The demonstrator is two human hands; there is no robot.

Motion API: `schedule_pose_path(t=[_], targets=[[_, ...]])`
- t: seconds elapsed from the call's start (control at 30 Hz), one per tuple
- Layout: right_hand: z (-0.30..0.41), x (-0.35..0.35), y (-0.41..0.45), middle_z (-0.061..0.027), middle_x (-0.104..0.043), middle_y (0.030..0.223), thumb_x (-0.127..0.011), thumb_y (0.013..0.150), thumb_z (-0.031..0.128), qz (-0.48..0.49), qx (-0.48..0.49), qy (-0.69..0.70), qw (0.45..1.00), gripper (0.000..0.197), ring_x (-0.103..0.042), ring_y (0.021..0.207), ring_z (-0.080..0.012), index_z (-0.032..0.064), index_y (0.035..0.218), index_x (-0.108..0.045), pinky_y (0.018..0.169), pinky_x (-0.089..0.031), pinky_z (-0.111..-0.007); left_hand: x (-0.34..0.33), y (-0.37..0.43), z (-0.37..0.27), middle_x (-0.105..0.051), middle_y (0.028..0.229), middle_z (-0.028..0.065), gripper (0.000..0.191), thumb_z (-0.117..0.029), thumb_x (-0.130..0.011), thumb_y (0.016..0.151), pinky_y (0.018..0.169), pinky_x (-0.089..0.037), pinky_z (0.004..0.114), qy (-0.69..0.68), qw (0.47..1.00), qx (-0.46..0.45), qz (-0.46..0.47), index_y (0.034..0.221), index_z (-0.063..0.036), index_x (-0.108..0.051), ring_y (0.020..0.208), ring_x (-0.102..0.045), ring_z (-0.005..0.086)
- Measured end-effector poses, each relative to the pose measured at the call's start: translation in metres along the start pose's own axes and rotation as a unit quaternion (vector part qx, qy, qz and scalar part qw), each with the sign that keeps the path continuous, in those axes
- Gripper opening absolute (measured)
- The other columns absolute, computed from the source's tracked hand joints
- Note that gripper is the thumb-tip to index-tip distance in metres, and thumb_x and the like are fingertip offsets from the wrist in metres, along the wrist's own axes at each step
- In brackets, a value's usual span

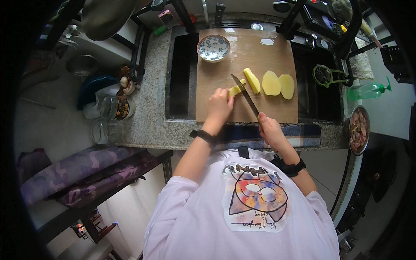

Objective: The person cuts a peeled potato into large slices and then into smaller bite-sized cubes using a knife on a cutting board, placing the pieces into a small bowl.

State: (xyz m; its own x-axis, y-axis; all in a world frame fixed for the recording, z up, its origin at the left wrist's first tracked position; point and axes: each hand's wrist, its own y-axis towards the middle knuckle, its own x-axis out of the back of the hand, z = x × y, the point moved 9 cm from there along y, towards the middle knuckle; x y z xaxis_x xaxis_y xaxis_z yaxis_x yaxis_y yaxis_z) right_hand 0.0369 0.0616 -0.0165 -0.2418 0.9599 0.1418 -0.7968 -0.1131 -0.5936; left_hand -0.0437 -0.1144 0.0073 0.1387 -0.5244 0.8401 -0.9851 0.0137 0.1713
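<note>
My left hand [220, 103] presses a narrow yellow piece, likely peeled potato [234, 91], against the wooden cutting board [269, 53]. In my right hand [271, 129] is the handle of a kitchen knife [248, 97]. Its dark blade slants up and left across the held piece, part of which shows beyond the blade. Just right of the blade lies a thicker stack of slices [252, 80]. Two broad oval slices, a larger one [271, 83] and a smaller one [287, 86], lie flat farther right. A flower-patterned bowl [213, 48] stands at the board's far left corner.
The board spans a dark double sink [182, 78]. Glass jars [117, 107] stand on the granite counter [149, 107] at left. On the right are a green soap bottle [367, 91] and a metal bowl of cut meat [358, 130]. A pan [105, 18] hangs at upper left.
</note>
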Motion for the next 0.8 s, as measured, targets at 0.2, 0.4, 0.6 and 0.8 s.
schedule_pose_path(t=[0.2, 0.4, 0.6, 0.8], targets=[[-0.003, 0.002, 0.000, -0.0018, -0.044, 0.049, -0.037, 0.086, 0.055, -0.004, -0.007, 0.003, 1.000, 0.058, -0.041, 0.041, -0.0101, 0.0038, 0.062, -0.047, 0.037, -0.032, -0.025, 0.001, 0.000, 0.000, -0.059, 0.086, 0.0090, 0.021, -0.021, -0.063, 0.072, 0.063, -0.049, 0.037, -0.006, 1.000, -0.004, -0.008, 0.088, -0.0075, -0.061, 0.073, -0.059, 0.0299], [-0.003, 0.003, 0.000, -0.0021, -0.044, 0.049, -0.037, 0.086, 0.056, -0.008, -0.008, 0.004, 1.000, 0.058, -0.041, 0.040, -0.0100, 0.0038, 0.062, -0.047, 0.037, -0.032, -0.025, 0.003, 0.000, 0.001, -0.059, 0.085, 0.0082, 0.021, -0.021, -0.063, 0.072, 0.063, -0.049, 0.037, -0.011, 1.000, -0.002, -0.004, 0.088, -0.0083, -0.061, 0.073, -0.059, 0.0296], [-0.001, 0.003, -0.001, -0.0021, -0.044, 0.049, -0.036, 0.086, 0.056, -0.013, -0.017, 0.004, 1.000, 0.058, -0.041, 0.039, -0.0099, 0.0040, 0.062, -0.046, 0.035, -0.031, -0.024, 0.003, 0.004, 0.007, -0.060, 0.082, 0.0066, 0.020, -0.021, -0.064, 0.071, 0.062, -0.049, 0.035, -0.034, 0.999, -0.035, 0.011, 0.087, -0.0087, -0.062, 0.070, -0.060, 0.0263], [0.001, 0.001, -0.002, -0.0016, -0.043, 0.049, -0.037, 0.086, 0.056, -0.006, -0.007, 0.022, 1.000, 0.058, -0.041, 0.041, -0.0095, 0.0039, 0.062, -0.046, 0.037, -0.032, -0.024, 0.002, 0.000, 0.011, -0.060, 0.081, 0.0058, 0.020, -0.022, -0.064, 0.071, 0.060, -0.048, 0.035, -0.027, 0.999, -0.018, -0.005, 0.087, -0.0097, -0.062, 0.069, -0.060, 0.0255]])
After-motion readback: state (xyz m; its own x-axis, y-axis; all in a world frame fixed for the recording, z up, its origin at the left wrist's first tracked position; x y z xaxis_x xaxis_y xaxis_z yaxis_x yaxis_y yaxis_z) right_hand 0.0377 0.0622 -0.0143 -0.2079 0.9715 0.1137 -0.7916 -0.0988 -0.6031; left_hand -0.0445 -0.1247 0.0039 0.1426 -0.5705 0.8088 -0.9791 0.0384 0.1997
